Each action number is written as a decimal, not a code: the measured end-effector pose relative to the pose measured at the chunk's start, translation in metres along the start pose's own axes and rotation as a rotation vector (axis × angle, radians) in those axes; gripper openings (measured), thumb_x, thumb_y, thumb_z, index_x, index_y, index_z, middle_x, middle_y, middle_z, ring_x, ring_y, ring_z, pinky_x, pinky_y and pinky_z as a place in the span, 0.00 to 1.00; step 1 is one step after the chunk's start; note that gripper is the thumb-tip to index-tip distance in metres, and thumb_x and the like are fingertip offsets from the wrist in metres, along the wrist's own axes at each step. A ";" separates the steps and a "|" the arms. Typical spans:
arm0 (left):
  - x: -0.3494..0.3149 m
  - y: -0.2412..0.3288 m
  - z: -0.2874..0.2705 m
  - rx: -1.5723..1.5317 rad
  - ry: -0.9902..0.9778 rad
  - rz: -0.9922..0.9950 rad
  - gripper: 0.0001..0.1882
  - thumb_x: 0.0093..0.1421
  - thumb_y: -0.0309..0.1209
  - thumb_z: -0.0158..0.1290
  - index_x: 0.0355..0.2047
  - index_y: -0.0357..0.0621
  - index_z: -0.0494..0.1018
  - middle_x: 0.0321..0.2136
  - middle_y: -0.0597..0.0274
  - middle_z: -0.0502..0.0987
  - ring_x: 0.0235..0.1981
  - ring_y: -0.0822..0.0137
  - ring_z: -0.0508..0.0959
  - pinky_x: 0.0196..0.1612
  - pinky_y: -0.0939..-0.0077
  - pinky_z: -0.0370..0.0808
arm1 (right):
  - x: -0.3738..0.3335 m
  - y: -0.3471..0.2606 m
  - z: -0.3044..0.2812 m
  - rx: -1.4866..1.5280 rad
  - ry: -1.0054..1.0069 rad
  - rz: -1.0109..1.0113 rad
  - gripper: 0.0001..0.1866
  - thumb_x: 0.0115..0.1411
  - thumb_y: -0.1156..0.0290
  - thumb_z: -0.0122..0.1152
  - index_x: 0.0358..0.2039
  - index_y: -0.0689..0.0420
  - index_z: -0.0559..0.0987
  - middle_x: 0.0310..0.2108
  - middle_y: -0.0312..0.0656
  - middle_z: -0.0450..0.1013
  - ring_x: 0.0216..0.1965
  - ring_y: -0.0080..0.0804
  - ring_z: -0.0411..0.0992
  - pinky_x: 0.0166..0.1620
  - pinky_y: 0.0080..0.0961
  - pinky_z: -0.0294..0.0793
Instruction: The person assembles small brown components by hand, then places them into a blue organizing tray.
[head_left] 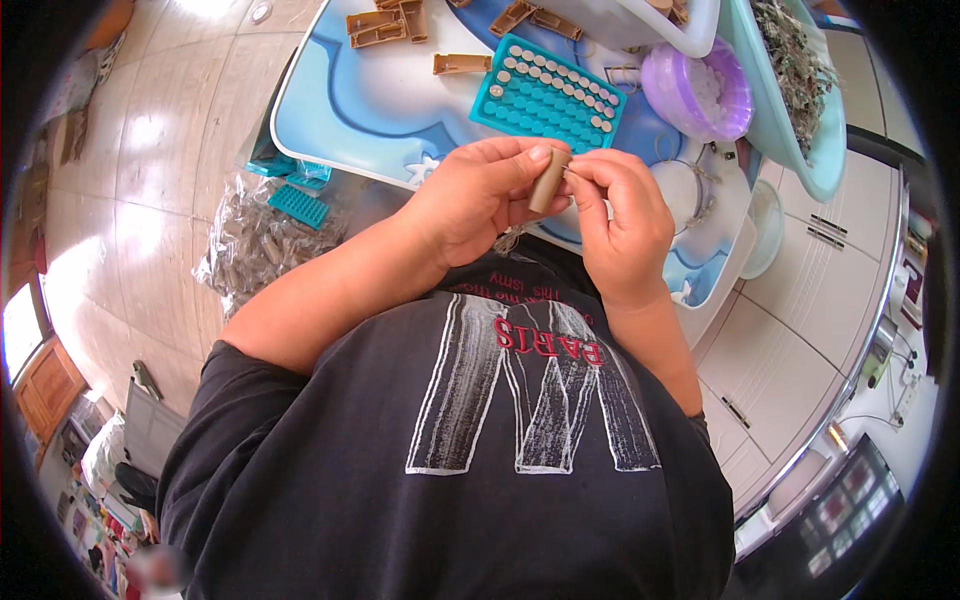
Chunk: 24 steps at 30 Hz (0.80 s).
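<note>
Close over the table's near edge, my left hand grips a tan-brown tube-like piece between thumb and fingers, and the piece stands tilted. My right hand pinches at the piece's right side with thumb and forefinger. Whatever lies between those fingertips is too small to make out. Just beyond both hands sits a teal tray with rows of round holes. Small white round pieces fill its far rows and a few places at its left and right ends.
The blue-and-white table also bears brown plastic pieces, a purple bowl, a white bin and a pale green basin of dried plant matter. Left of the table are a clear bag of brown pieces and another teal tray.
</note>
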<state>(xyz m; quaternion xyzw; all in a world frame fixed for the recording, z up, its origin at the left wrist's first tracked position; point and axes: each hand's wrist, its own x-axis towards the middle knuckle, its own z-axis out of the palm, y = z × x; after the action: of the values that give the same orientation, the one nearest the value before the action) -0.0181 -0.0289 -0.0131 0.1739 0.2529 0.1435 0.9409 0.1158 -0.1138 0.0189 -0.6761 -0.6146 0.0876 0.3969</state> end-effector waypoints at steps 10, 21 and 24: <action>0.000 0.001 0.004 0.009 0.000 0.017 0.17 0.65 0.33 0.43 0.48 0.32 0.67 0.39 0.56 0.74 0.40 0.68 0.77 0.49 0.74 0.74 | -0.001 0.001 0.003 -0.017 0.057 -0.048 0.06 0.49 0.82 0.59 0.29 0.60 0.74 0.29 0.43 0.71 0.28 0.38 0.72 0.30 0.28 0.73; -0.004 0.007 0.007 0.085 0.042 0.002 0.16 0.63 0.33 0.46 0.46 0.34 0.67 0.34 0.56 0.75 0.35 0.66 0.78 0.42 0.76 0.76 | -0.002 0.007 -0.005 0.752 -0.050 0.489 0.05 0.57 0.79 0.57 0.35 0.65 0.75 0.34 0.38 0.71 0.32 0.20 0.72 0.33 0.17 0.74; -0.005 0.005 0.012 0.146 0.013 0.026 0.14 0.63 0.32 0.47 0.44 0.36 0.67 0.32 0.58 0.75 0.33 0.69 0.77 0.38 0.76 0.77 | -0.002 0.006 -0.009 0.901 -0.222 0.546 0.09 0.58 0.79 0.55 0.40 0.65 0.74 0.35 0.39 0.71 0.32 0.21 0.72 0.34 0.17 0.74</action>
<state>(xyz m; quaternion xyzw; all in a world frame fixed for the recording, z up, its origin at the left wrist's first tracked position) -0.0173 -0.0296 0.0009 0.2443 0.2663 0.1378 0.9222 0.1257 -0.1189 0.0207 -0.5608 -0.3564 0.5134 0.5431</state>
